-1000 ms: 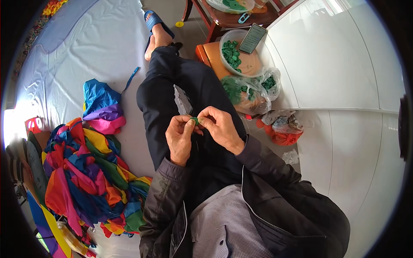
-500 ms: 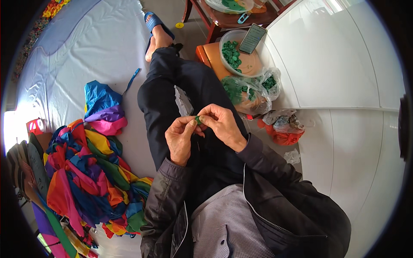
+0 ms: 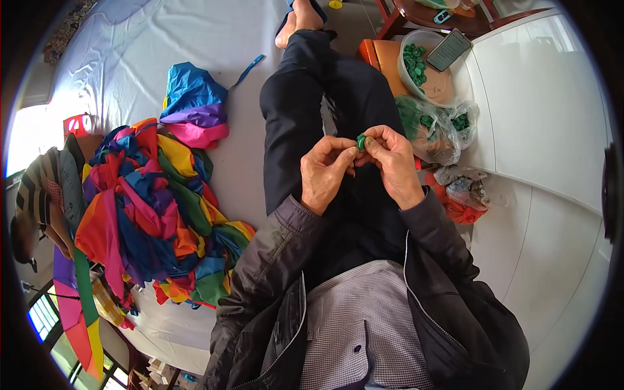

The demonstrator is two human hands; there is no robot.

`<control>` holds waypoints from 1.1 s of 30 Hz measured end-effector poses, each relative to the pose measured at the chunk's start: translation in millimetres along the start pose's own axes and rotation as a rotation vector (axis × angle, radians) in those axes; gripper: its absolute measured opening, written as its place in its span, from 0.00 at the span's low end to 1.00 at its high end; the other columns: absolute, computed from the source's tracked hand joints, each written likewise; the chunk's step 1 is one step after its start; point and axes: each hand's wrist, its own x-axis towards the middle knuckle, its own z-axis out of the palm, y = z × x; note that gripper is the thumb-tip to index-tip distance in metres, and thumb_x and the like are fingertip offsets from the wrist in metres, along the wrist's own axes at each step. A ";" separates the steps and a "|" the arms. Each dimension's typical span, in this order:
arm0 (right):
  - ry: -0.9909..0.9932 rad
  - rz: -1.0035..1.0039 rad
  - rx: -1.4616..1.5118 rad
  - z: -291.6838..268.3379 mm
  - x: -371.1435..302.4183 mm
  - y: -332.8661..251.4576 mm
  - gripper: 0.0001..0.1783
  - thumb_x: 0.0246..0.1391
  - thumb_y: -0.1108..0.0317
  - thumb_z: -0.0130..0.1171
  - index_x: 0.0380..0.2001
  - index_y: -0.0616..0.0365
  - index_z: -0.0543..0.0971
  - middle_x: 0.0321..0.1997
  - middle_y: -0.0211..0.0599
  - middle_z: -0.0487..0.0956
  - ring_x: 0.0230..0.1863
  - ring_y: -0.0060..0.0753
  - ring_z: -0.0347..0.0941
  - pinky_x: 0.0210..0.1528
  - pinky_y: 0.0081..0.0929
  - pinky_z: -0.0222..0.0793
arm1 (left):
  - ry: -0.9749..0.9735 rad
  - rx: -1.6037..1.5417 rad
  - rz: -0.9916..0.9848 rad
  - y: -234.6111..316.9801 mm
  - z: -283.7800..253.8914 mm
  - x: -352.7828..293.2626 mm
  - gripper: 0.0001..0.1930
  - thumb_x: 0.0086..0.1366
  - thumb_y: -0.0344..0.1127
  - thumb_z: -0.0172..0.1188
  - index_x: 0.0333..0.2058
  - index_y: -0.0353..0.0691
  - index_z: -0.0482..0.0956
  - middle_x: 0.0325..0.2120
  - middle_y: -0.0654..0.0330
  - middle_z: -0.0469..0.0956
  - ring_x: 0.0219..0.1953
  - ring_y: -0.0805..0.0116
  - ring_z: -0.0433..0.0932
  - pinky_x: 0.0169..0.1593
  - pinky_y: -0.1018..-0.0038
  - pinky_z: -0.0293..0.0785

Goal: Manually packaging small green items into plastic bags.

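The left hand [image 3: 323,174] and right hand [image 3: 394,166] meet above dark navy trousers [image 3: 292,123], pinching one small, rounded green piece [image 3: 361,142] between them, thumbs and forefingers pressed to its opposite sides. Across the rim of a round, clear plastic tub [image 3: 440,86] lies a dark rectangular phone [image 3: 449,51] — its lit screen carries lines of text too small to read. More small green pieces [image 3: 414,64] fill the tub's left side. A red panel [image 3: 78,125] bears white marks — indistinct at this size — beside heaped multicoloured fabric [image 3: 153,214].
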 end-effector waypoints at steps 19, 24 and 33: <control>-0.183 0.182 0.269 -13.8 3.4 8.0 0.05 0.67 0.71 0.61 0.41 0.61 0.80 0.34 0.33 0.83 0.32 0.26 0.81 0.36 0.25 0.80 | -0.083 -0.072 -0.067 8.7 -2.0 -3.7 0.04 0.71 0.27 0.61 0.39 0.32 0.79 0.30 0.61 0.82 0.28 0.77 0.79 0.32 0.79 0.78; -0.258 0.239 0.376 -12.9 1.7 9.8 0.07 0.67 0.69 0.62 0.42 0.62 0.80 0.33 0.33 0.83 0.31 0.26 0.80 0.36 0.27 0.80 | -0.208 -0.382 -0.246 10.0 -12.9 1.6 0.04 0.72 0.28 0.60 0.41 0.34 0.79 0.31 0.60 0.82 0.28 0.77 0.79 0.33 0.77 0.79; -0.030 0.112 0.180 1.9 -7.3 -7.2 0.07 0.68 0.70 0.61 0.41 0.63 0.81 0.33 0.32 0.83 0.31 0.24 0.79 0.36 0.26 0.80 | 0.009 0.088 0.001 17.9 9.1 -11.5 0.07 0.71 0.29 0.63 0.42 0.31 0.80 0.30 0.62 0.84 0.29 0.80 0.80 0.32 0.82 0.76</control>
